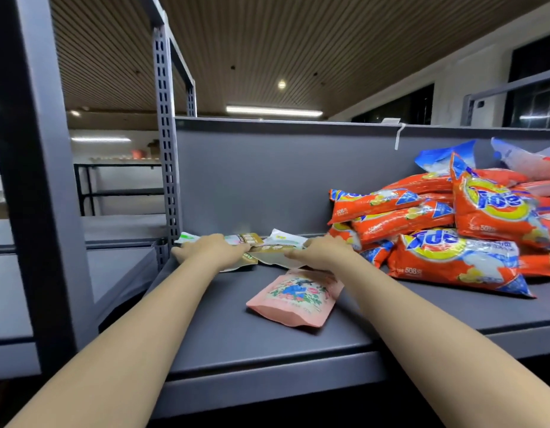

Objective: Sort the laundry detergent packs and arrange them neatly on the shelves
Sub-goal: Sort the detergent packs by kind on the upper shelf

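a: left hand [215, 247] lies flat, fingers fairly straight, pressing on the white-and-gold pouches [269, 251] at the back left of the shelf [298, 341]. right hand [321, 250] rests on the same small heap from the right; whether its fingers curl under an edge, can't tell.

b: how will they handle?

a: thin, soft, likely light. glossy film, so probably slippery against each other. best squared up by pressing both outer edges inward, or pinched at the sealed top strip.

b: the pink floral pouch [298, 296]?

a: lies alone, flat, nearer the front edge, just below the right hand. small and limp; an easy one-hand pinch at a corner.

b: and the big ones?

a: orange tide bags [458, 257] piled loose at the right, some leaning, a blue-and-white bag [443, 157] behind on top. powder-filled by the look: heavier, saggy, need a full grip round the middle. the pile sits just beside the right wrist and could slump into the pouch space.

b: obstructions?

a: slotted upright post [165, 149] close to the left hand, back panel [252, 174] right behind.
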### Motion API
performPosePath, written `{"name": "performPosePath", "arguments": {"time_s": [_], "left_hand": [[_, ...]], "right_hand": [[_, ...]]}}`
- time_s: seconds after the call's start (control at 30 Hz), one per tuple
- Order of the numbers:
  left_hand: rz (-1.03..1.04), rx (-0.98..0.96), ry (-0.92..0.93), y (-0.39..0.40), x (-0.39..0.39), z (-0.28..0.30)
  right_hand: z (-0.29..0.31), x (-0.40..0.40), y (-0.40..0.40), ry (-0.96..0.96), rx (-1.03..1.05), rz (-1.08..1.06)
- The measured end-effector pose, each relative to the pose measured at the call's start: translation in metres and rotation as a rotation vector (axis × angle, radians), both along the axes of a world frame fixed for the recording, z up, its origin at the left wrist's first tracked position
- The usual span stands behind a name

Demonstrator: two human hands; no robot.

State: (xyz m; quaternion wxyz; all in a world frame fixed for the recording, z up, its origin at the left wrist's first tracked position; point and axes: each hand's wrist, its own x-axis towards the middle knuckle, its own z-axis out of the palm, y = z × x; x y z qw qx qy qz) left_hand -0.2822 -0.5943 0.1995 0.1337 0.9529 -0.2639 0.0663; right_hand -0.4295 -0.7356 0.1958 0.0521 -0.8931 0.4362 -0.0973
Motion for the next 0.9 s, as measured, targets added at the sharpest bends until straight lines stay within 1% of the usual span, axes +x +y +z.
{"name": "performPosePath", "arguments": {"time_s": [0.07, 0.13, 0.23, 0.3, 0.43, 0.67, 0.9], "left_hand": [[0.047, 0.02, -0.048, 0.003, -0.007, 0.0], [0.074, 0.001, -0.095, 0.005, -0.013, 0.0], [0.072, -0.09, -0.126, 0.006, -0.021, 0.003], [0.042, -0.162, -0.153, 0.009, -0.029, 0.004], [-0.069, -0.286, -0.167, 0.024, -0.054, 0.004], [-0.161, -0.426, -0.166, 0.073, -0.111, -0.003], [-0.135, -0.473, -0.203, 0.133, -0.151, -0.036]], "right_hand": [[0.004, -0.004, 0.004, -0.034, -0.056, 0.051], [0.006, -0.01, 0.008, -0.121, -0.07, 0.097], [0.006, -0.021, 0.016, -0.265, -0.069, 0.139], [0.005, -0.029, 0.019, -0.329, -0.075, 0.162], [0.0, -0.049, 0.033, -0.41, -0.043, 0.202], [-0.015, -0.098, 0.079, -0.536, -0.072, 0.275], [-0.042, -0.133, 0.129, -0.676, -0.085, 0.37]]}}
